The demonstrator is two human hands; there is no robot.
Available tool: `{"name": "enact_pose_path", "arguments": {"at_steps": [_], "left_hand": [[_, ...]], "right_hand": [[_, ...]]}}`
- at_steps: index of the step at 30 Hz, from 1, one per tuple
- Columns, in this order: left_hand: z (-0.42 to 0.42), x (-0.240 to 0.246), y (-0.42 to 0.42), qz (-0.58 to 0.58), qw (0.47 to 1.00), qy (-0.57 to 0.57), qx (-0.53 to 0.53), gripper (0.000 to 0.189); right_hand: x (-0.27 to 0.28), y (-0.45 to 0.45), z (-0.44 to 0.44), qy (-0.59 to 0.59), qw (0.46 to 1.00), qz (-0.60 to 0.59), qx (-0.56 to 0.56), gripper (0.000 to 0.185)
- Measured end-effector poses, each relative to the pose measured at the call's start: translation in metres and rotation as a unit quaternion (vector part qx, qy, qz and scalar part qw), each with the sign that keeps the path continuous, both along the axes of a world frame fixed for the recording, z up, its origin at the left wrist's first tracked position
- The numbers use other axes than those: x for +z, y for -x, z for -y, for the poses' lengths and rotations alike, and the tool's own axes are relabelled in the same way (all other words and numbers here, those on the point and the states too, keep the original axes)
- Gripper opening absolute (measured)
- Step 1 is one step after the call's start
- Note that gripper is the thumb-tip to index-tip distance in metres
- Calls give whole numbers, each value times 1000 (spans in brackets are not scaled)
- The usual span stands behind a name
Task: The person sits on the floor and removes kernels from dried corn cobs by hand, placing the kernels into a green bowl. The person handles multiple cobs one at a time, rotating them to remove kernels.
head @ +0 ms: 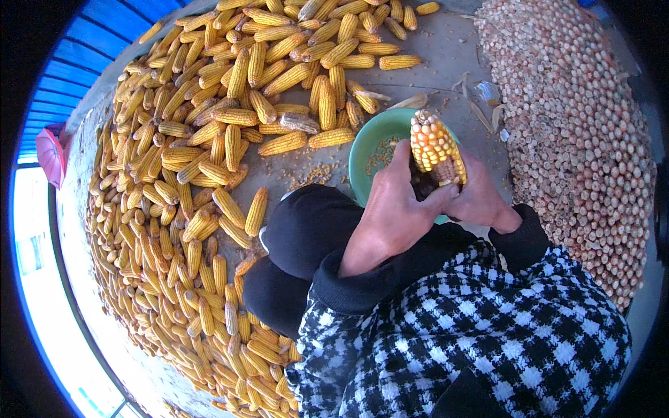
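Note:
Both my hands hold one ear of dried corn (435,143), its tip pointing up and away from me. My left hand (389,209) grips it from the left, the thumb lying at its lower end. From the right, my right hand (478,188) wraps round it, its fingers mostly hidden behind the ear. Yellow kernels cover most of the ear, but a brownish patch low on its near side is bare of them. Under my hands is a green basin (360,157) with loose kernels (384,151) in the bottom; the hands hide part of it.
A large heap of dried corn ears (209,120) spreads over the concrete floor at the left. Stacked cobs (569,136) form a bank on the right. Loose kernels (313,175) and husk pieces (481,115) lie on the floor near the basin. A pink umbrella (50,157) is at the far left.

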State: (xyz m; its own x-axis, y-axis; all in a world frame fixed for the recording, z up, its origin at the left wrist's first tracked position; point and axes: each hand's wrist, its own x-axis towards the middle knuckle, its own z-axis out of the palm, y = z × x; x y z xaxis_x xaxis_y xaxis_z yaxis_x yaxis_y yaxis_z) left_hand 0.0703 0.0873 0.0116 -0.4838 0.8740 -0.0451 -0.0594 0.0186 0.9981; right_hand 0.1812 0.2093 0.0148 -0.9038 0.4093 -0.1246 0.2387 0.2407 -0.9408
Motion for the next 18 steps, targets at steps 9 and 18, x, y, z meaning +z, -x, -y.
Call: {"name": "enact_pose_path", "arguments": {"at_steps": [9,18], "left_hand": [[-2,4,-2,-1,997,71,43,73],[0,1,-2,52,997,-44,-21,66]], "right_hand": [[4,-1,8,-154,987,17,37,69],[13,-6,-7,221,973,52,31,72]]}}
